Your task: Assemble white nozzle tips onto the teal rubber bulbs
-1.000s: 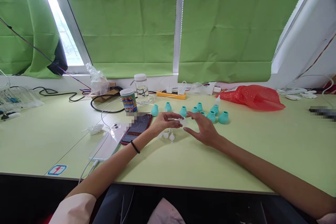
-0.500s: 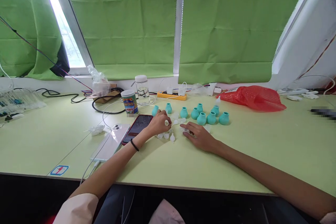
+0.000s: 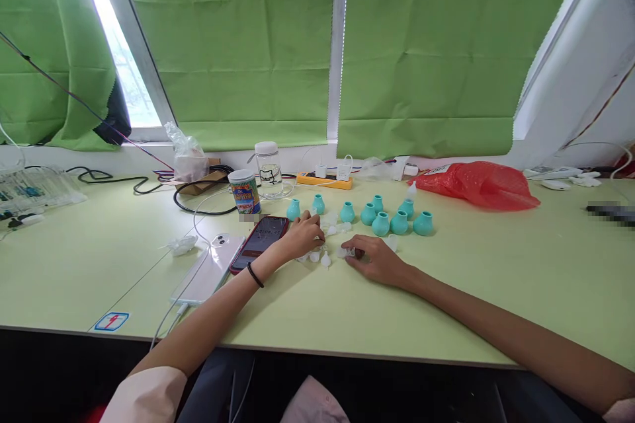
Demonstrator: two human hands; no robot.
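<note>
Two bare hands work low over a pale table (image 3: 446,307). The left hand (image 3: 300,238) bends downward beside a cluster of translucent pieces (image 3: 325,259); its thumb and fingertips are partly hidden, so I cannot tell whether they grip one. The right hand (image 3: 380,260) curls finger and thumb about a small translucent part (image 3: 350,252); whether they clamp it firmly cannot be told either. Beyond both hands stand several turquoise pots (image 3: 380,225), open mouths upward, and a further clear piece (image 3: 391,242) lies just beside the right hand's knuckles.

Likely faults, in my judgement: the small part may slip, since it looks smooth and only the fingertips are near it. Loose pieces may scatter if the left fingers drag through the cluster. The rounded pots, standing close together, could topple one another if a knuckle strikes the nearest. The left forearm, close against the dark phone (image 3: 260,242), might nudge it out of place. A white cable (image 3: 157,328) crosses the table's front edge near the sleeve (image 3: 149,393); a snag there would tug the pale phone (image 3: 211,271).
</note>
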